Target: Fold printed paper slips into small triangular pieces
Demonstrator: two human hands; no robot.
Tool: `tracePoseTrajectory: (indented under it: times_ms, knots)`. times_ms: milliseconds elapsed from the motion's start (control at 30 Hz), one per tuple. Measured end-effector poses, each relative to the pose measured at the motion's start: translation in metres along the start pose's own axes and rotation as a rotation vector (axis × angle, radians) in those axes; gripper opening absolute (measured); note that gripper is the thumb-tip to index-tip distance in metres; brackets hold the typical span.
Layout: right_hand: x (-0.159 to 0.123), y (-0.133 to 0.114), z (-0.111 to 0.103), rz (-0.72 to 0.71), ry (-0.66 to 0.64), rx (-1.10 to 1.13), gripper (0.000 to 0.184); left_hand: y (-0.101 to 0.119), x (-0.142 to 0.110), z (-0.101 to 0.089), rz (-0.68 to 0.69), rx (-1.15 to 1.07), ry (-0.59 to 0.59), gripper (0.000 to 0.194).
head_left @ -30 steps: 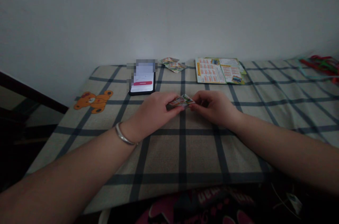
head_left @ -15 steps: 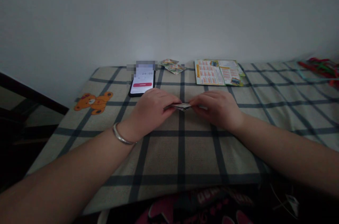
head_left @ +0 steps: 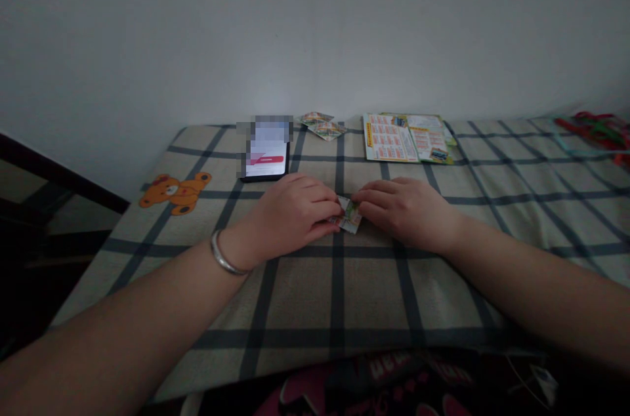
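Facing up, no longer edge-on, the small multicoloured folded paper [head_left: 351, 220] is clamped by the left hand [head_left: 290, 218]; right hand [head_left: 406, 212] touching, grip unclear. Flattening seems underway.

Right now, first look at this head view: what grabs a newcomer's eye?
Probably the lit phone near the wall, with a red bar on its screen, and the orange bear to its left on the checked cloth. Then, front and centre, the left hand and right hand, with their fingers on a small printed paper piece between them.
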State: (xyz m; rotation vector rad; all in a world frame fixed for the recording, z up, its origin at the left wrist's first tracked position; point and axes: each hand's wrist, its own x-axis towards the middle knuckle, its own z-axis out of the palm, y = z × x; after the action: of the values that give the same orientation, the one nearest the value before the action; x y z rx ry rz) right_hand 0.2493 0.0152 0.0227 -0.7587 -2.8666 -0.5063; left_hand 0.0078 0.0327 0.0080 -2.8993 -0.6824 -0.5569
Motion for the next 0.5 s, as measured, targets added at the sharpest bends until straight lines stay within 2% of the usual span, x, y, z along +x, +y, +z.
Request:
tracePoseTrajectory:
  times_ms: [100, 300, 500]
  knots:
    - [-0.002, 0.002, 0.001, 0.015, -0.016, 0.042, 0.016, 0.001, 0.0, 0.001, -0.014, 0.0, 0.002, 0.019]
    - [-0.003, 0.002, 0.007, 0.042, 0.06, 0.176, 0.024, 0.0, 0.001, 0.004, -0.094, 0.028, 0.03, 0.018]
    - [0.001, 0.005, 0.012, 0.08, 0.063, 0.284, 0.026, -0.003, 0.002, 0.006, -0.129, -0.038, 0.025, 0.018]
